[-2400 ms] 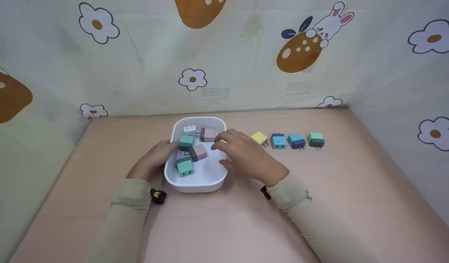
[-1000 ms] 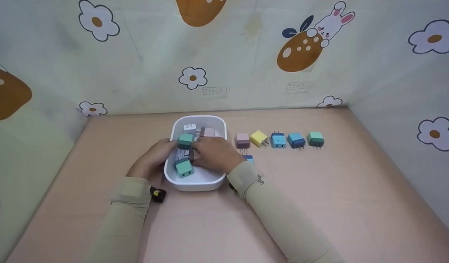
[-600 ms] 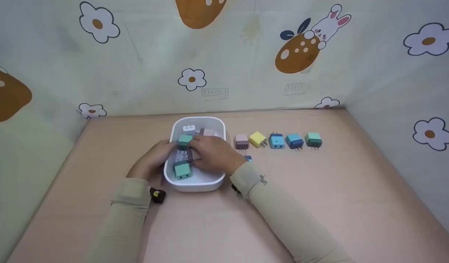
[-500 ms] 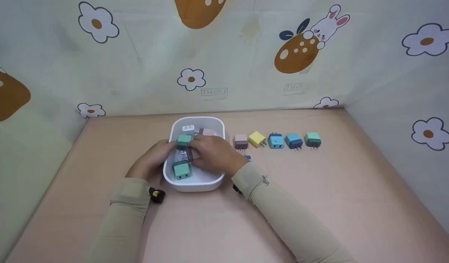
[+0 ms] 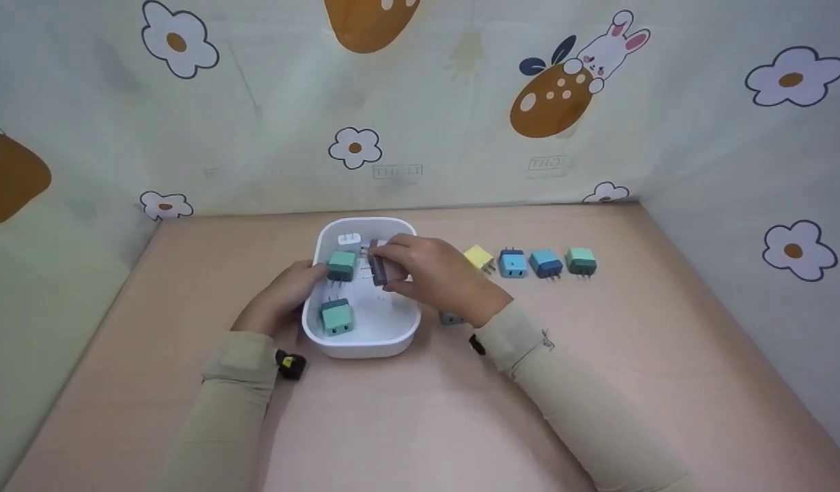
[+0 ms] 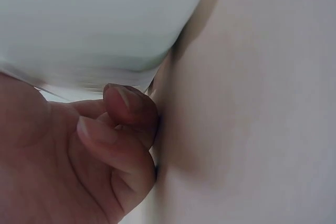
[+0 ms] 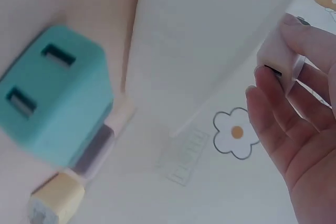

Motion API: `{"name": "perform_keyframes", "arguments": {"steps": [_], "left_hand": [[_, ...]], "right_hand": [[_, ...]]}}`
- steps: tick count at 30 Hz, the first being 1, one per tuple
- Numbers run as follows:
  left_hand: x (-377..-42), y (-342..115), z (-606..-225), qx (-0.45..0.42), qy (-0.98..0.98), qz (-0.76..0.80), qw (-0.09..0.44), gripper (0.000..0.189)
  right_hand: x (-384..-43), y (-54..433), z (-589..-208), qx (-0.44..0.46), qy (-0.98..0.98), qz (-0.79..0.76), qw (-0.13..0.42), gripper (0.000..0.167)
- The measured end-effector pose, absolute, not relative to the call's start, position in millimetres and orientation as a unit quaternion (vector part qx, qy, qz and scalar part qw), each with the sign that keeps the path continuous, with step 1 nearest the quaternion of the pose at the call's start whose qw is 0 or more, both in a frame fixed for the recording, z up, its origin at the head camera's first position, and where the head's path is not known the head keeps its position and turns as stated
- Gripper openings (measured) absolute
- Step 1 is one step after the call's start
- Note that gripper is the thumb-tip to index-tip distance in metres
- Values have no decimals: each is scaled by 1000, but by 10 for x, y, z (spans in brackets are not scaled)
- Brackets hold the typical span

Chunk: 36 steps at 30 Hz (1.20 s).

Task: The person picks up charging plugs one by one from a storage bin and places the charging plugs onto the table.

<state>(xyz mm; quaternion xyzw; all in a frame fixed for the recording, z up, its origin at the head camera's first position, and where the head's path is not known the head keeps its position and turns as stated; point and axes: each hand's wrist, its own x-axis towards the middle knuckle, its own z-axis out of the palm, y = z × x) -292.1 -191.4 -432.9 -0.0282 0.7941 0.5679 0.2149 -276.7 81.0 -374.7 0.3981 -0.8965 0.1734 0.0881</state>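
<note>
My left hand (image 5: 283,294) grips the left wall of a white plastic bin (image 5: 365,349), thumb at the rim. The left wrist view shows its fingers curled against the bin's outer side near the table. Over the bin, my right hand (image 5: 443,277) pinches a mauve USB wall charger (image 7: 278,56) between thumb and fingertips, its prongs pointing left. Another mauve charger (image 5: 374,247) lies behind it, mostly covered by the hand. Also in the bin are a white charger (image 5: 349,239), a green charger (image 5: 342,265) and a second green charger (image 5: 337,318) nearer the front.
Right of the bin stands a row: a yellow charger (image 5: 479,257), a light blue charger (image 5: 513,264), a blue charger (image 5: 546,264) and a green charger (image 5: 581,261). A turquoise charger (image 7: 58,93) sits nearer, partly hidden by my right wrist. A patterned curtain (image 5: 255,137) closes off the back.
My right hand reached into the bin, took the mauve charger from among the others and moved it back and right. My left hand stayed on the bin.
</note>
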Motion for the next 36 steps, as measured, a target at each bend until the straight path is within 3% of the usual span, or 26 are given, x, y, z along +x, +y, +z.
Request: {"name": "perform_keyframes", "arguments": {"steps": [22, 30, 36], "left_hand": [[-2875, -1859, -4333, -45, 789, 574, 215, 59], [-2905, -1847, -4351, -49, 782, 584, 214, 56], [-2881, -1880, -4328, -55, 781, 583, 218, 57]], "right_hand": [[-2603, 1641, -3666, 360, -908, 156, 148, 47], [-2673, 1936, -3751, 287, -940, 141, 118, 46], [-2699, 2015, -3739, 238, -961, 131, 46, 48]]}}
